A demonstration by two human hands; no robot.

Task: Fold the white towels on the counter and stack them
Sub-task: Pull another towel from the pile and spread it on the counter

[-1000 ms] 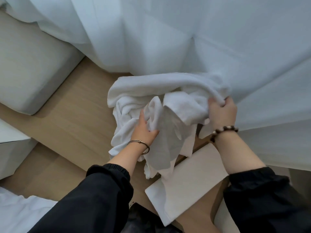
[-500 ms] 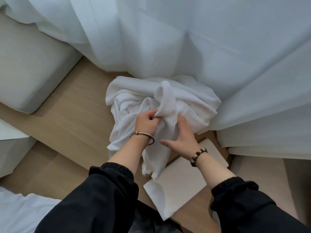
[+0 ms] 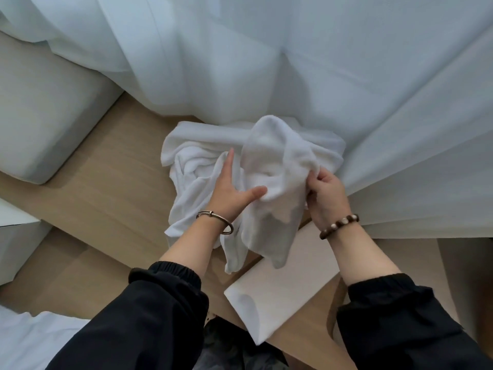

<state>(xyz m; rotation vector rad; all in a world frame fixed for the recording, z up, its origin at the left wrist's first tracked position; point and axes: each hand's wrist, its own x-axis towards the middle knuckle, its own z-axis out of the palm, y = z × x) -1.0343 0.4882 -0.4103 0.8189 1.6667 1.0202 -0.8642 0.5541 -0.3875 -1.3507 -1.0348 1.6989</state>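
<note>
Draping towel [image 3: 274, 156] above right grip [image 3: 328, 194]

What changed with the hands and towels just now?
The left hand let go of the raised towel fold and now lies open on the crumpled white towel pile. The right hand took hold of that fold. The flat folded white towel stayed on the wooden counter.

Crumpled towel [image 3: 277, 156] in right hand [image 3: 326, 194]

Bedroom or hotel room: sheer curtain [image 3: 266, 62] behind wooden counter [image 3: 106, 198], padded seat [image 3: 40, 116] left of counter (white bedding [image 3: 26, 340] near-left).
</note>
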